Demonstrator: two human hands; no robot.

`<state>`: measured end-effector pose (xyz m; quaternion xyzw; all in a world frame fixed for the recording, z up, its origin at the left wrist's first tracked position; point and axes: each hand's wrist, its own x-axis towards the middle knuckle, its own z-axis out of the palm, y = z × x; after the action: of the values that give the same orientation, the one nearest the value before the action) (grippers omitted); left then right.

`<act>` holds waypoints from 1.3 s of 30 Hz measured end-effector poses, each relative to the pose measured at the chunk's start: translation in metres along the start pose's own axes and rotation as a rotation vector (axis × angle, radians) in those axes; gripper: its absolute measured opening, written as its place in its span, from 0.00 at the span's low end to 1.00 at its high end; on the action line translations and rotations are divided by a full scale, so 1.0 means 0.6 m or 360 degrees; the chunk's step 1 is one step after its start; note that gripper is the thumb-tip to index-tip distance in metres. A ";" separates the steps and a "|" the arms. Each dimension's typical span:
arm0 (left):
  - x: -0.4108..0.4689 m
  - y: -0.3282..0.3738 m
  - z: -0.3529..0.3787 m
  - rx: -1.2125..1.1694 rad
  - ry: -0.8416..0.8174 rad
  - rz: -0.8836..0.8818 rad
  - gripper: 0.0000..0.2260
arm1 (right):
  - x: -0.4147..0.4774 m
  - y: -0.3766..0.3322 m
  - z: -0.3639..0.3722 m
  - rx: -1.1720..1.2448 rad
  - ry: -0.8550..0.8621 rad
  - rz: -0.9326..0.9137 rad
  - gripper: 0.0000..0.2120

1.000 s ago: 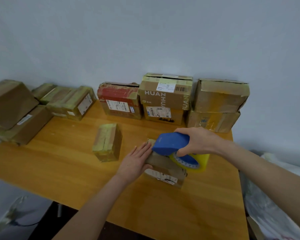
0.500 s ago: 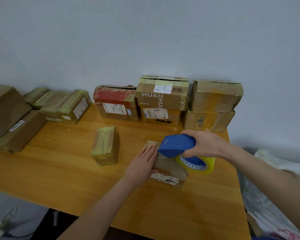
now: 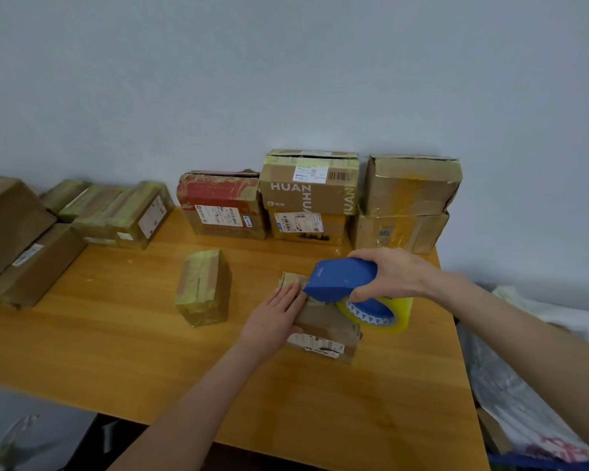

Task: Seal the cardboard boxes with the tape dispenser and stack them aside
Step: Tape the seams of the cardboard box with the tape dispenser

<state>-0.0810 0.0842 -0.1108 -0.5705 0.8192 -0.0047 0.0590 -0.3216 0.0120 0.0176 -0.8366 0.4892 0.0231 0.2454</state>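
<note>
A small flat cardboard box (image 3: 327, 331) with a white label on its near side lies on the wooden table (image 3: 286, 402). My left hand (image 3: 272, 321) presses flat on the box's left part, fingers straight. My right hand (image 3: 391, 273) grips a blue tape dispenser (image 3: 340, 278) with a yellowish tape roll (image 3: 381, 312), held over the box's far end. The dispenser hides where its front edge meets the box.
A small taped box (image 3: 203, 287) stands to the left of my hands. Larger boxes (image 3: 308, 195) are stacked along the wall at the back. More taped boxes (image 3: 116, 212) sit at the far left. White plastic bags (image 3: 524, 385) lie past the table's right edge.
My hands and the dispenser have hardly moved on the box; the dispenser has crept slightly along it. The view has shifted a little.
</note>
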 end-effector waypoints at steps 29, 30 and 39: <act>0.021 0.021 -0.008 -0.0042 -0.0046 0.0047 0.34 | -0.031 0.074 0.064 0.0010 -0.0159 0.0141 0.36; 0.021 0.022 -0.007 -0.0058 -0.0039 0.0050 0.34 | -0.033 0.074 0.062 0.0019 -0.0155 0.0131 0.36; 0.013 0.024 -0.010 -0.0115 0.0009 0.0069 0.34 | -0.067 0.108 0.057 0.0221 -0.0154 0.0085 0.33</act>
<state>-0.0978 0.0817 -0.1067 -0.5542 0.8312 0.0245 0.0361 -0.3894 0.0333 -0.0264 -0.8021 0.4993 0.0360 0.3255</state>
